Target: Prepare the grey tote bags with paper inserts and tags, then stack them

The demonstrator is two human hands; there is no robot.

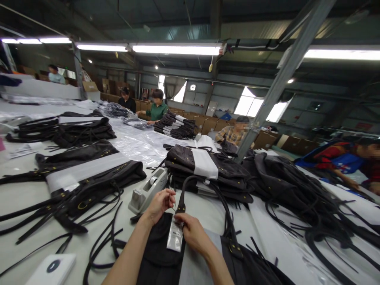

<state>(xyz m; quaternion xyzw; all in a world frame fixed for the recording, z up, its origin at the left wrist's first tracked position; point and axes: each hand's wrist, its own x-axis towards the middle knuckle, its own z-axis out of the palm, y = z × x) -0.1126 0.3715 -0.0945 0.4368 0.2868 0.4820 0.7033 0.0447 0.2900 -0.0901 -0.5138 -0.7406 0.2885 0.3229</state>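
Observation:
A black handbag with brass studs lies right in front of me, a pale paper band across it. My left hand is closed in a pinch on a thin string beside the base of the bag's handle. Just to the right and lower, my right hand has its thumb and fingers closed on the top of a silvery-white hang tag, which looks plastic-covered. The tag hangs over the bag's front. How the string runs around the handle is too fine to make out.
A tape dispenser stands beyond my left hand. Banded black bags are stacked ahead, others lie left, and a loose pile lies right. A white device sits front left. Several co-workers are around the tables.

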